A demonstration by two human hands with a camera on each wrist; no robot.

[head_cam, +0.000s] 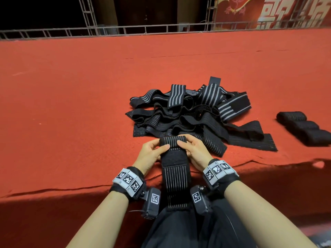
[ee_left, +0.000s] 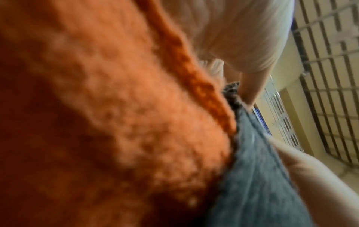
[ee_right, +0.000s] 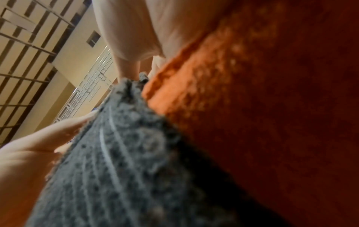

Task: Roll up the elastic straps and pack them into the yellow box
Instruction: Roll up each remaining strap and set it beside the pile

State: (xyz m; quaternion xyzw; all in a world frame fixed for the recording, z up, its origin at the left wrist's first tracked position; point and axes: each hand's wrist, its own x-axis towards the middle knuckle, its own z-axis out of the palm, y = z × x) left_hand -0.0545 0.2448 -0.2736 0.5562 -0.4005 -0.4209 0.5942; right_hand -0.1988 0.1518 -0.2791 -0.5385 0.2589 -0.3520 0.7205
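Observation:
A black elastic strap (head_cam: 175,178) with thin grey lines runs from my lap up onto the red carpet. Its far end is wound into a small roll (head_cam: 172,141). My left hand (head_cam: 155,151) grips the roll's left side, thumb on top. My right hand (head_cam: 190,149) grips its right side the same way. Behind the roll lies a tangled pile of loose straps (head_cam: 193,111). Three rolled straps (head_cam: 304,128) lie side by side at the right. Both wrist views are blurred: strap (ee_left: 258,176) (ee_right: 120,161) against carpet. No yellow box is in view.
The red carpet (head_cam: 71,104) covers a raised platform whose front edge (head_cam: 53,190) runs just before my wrists. A metal truss (head_cam: 125,30) lines the far side, with a red banner (head_cam: 268,11) behind at right.

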